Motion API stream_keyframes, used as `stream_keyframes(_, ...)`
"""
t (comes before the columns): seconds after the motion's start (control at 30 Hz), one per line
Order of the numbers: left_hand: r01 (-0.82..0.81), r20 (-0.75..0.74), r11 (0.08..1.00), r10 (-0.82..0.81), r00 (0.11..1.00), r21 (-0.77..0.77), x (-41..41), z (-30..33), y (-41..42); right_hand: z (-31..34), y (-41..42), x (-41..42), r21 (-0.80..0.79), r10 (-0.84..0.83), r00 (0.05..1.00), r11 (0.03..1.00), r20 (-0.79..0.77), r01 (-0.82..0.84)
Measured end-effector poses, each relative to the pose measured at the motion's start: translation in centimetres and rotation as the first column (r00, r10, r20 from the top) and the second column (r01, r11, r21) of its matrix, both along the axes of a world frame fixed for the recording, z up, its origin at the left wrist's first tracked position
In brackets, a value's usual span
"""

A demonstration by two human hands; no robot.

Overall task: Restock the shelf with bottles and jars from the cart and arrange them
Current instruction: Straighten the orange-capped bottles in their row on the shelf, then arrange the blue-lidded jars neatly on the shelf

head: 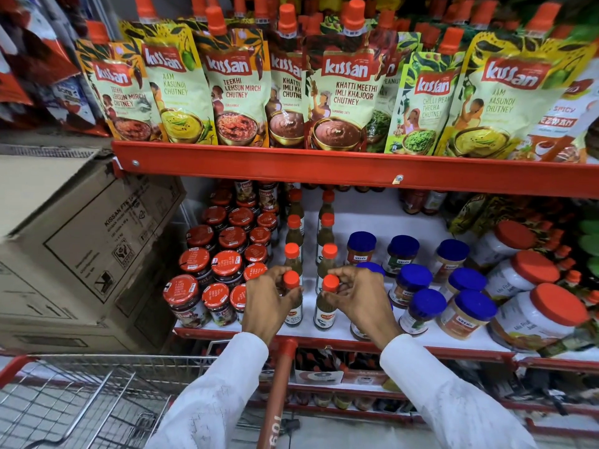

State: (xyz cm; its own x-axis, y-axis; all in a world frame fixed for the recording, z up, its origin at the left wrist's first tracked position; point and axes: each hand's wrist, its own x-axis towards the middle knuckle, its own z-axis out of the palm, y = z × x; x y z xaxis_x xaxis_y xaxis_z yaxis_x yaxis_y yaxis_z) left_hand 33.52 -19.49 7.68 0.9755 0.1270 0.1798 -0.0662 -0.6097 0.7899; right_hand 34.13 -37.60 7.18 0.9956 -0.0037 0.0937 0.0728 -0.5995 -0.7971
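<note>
Two slim green sauce bottles with orange caps stand at the front of the middle shelf (343,333). My left hand (267,298) grips the left bottle (292,314) around its neck. My right hand (356,294) grips the right bottle (325,314) the same way. Behind each bottle runs a row of like bottles (327,234) toward the back. Red-lidded jars (227,264) fill the shelf to the left, blue-lidded jars (418,280) to the right. The wire cart (97,393) is below at the left, its red handle (278,390) between my sleeves.
A cardboard box (81,241) sits on the cart at the left, close to the red-lidded jars. Large white jars with orange lids (538,312) lie tilted at the right. Chutney pouches (343,85) hang over the red shelf edge (324,168) above. A lower shelf (340,380) holds more bottles.
</note>
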Motion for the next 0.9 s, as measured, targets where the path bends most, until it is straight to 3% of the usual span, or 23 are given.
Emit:
stream_keyframes(0.57,-0.032,-0.02,0.999,0.031,0.999,-0.02,-0.4,0.1,0.1,0.4,-0.4,-0.5,-0.021,0.023,0.999,0.999,-0.047,-0.024)
stream_keyframes(0.7,-0.097,0.128,0.993,0.088,0.988,0.067,-0.9,0.8,-0.6,0.7,-2.4,-1.6,-0.009,-0.019,0.998,1.0,-0.061,0.019)
stream_keyframes(0.9,-0.063,0.42,0.997,0.037,0.907,0.049,-2.4,2.5,-6.0,1.2,-8.9,-4.2,0.008,-0.162,0.986,0.987,-0.025,0.163)
